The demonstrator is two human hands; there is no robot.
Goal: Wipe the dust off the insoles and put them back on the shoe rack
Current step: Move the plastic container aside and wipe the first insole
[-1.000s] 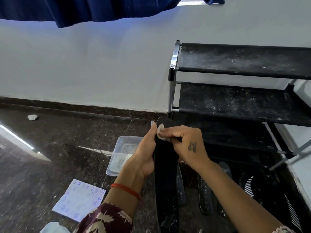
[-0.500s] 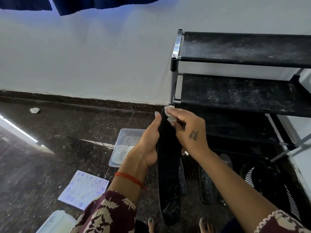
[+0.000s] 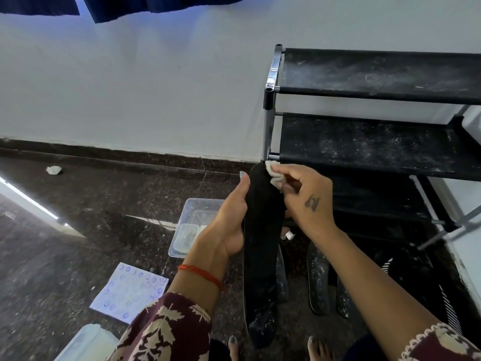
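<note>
A long black insole point(image 3: 261, 246) stands upright in front of me, its lower end dusty white. My left hand point(image 3: 229, 222) grips its left edge near the middle. My right hand point(image 3: 307, 201) pinches a small white wipe point(image 3: 273, 175) against the insole's top right edge. Dusty black insoles point(image 3: 318, 280) lie on the floor below, to the right. The black shoe rack point(image 3: 377, 142) stands at the right, with dusty, bare upper shelves.
A clear plastic tub point(image 3: 192, 225) sits on the dark floor left of my hands. A printed white sheet point(image 3: 130, 290) lies nearer me, a clear lid point(image 3: 86, 342) at the bottom left. A crumpled wipe point(image 3: 54, 170) lies by the wall. My toes point(image 3: 316, 347) show below.
My right hand has slid the wipe up the insole to its top right edge. The insole and both hands have risen towards the rack's lower shelf rail.
</note>
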